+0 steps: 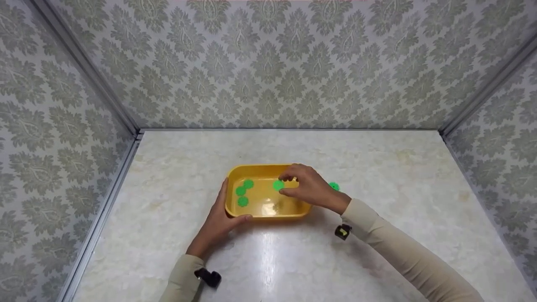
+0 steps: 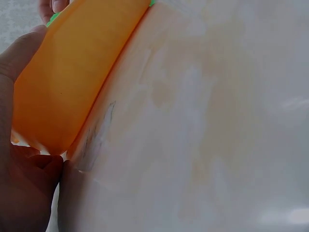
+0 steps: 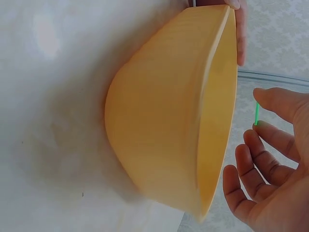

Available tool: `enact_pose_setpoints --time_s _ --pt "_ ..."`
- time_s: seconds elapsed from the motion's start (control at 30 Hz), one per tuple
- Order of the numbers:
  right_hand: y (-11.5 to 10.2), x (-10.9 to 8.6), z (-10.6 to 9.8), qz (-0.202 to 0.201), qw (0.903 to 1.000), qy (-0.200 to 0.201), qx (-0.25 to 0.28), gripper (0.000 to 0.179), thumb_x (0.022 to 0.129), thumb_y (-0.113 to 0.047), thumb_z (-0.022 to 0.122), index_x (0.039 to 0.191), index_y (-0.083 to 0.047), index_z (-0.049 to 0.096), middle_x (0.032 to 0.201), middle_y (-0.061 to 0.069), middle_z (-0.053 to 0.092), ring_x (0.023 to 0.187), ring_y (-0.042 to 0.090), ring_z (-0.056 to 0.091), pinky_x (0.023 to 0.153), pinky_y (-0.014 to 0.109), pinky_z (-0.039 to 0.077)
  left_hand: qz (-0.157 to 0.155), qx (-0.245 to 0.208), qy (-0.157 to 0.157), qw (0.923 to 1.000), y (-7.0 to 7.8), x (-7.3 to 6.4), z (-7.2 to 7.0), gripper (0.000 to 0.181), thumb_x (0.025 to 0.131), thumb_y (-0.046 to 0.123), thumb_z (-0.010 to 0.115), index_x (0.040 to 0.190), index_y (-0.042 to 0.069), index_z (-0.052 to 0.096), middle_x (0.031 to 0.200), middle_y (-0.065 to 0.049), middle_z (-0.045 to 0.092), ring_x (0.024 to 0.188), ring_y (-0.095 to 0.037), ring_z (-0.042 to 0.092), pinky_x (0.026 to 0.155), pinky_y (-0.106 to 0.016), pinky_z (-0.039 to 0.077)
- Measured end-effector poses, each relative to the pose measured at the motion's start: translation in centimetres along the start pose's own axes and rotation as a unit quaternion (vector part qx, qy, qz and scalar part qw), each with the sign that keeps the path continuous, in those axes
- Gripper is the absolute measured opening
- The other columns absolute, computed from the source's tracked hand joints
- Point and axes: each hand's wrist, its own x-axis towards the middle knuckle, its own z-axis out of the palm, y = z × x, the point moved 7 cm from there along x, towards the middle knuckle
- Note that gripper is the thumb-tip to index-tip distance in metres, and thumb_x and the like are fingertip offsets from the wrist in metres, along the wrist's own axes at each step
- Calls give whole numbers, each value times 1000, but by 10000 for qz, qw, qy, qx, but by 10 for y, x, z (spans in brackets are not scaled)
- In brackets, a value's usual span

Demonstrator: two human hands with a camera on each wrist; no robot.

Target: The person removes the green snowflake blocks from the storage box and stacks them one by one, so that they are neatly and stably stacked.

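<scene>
In the head view my right hand [image 1: 312, 186] is over the right part of a yellow plastic tub [image 1: 272, 217]. Between its thumb and index fingertip it pinches a small green notched disc [image 1: 278, 185]. The right wrist view catches that disc [image 3: 257, 113] edge-on, above the tub's rim, with the other fingers loosely bent. My left hand [image 1: 216, 222] grips the tub's left end, its thumb along the front rim. Several similar green discs [image 1: 243, 201] lie at the left inside the tub. Another green disc [image 1: 334, 186] is on the table, partly hidden by the right wrist.
The tub stands on a pale marbled table [image 1: 168, 167]. Patterned wall panels [image 1: 268, 63] enclose its back and sides, with metal rails [image 1: 105, 209] at the edges. A small black device [image 1: 208, 277] is strapped to the left wrist, another [image 1: 343, 231] to the right.
</scene>
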Motion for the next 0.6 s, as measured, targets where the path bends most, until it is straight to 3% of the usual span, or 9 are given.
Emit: enact_pose_setpoints --time_s 0.23,0.53,0.6 --pt "5 -4 -7 30 10000 30 62 26 96 -17 88 120 -10 81 109 3 74 104 34 67 91 57 56 12 15 27 10000 0 -1 0 134 86 34 97 179 15 2 185 -10 11 168 -32 19 134 -55 18" --pt "12 -12 -19 181 9997 144 73 25 95 -16 89 119 -12 82 108 7 74 101 21 66 91 50 56 45 68 65 9999 0 -1 0 134 86 33 98 179 17 2 185 -11 12 168 -33 20 134 -56 18" --pt "15 -15 -21 259 9995 144 141 25 96 -15 89 120 -11 82 109 10 74 102 24 66 91 51 56 36 93 50 9999 1 -1 1 134 87 33 97 179 18 2 185 -10 11 168 -33 19 134 -56 17"
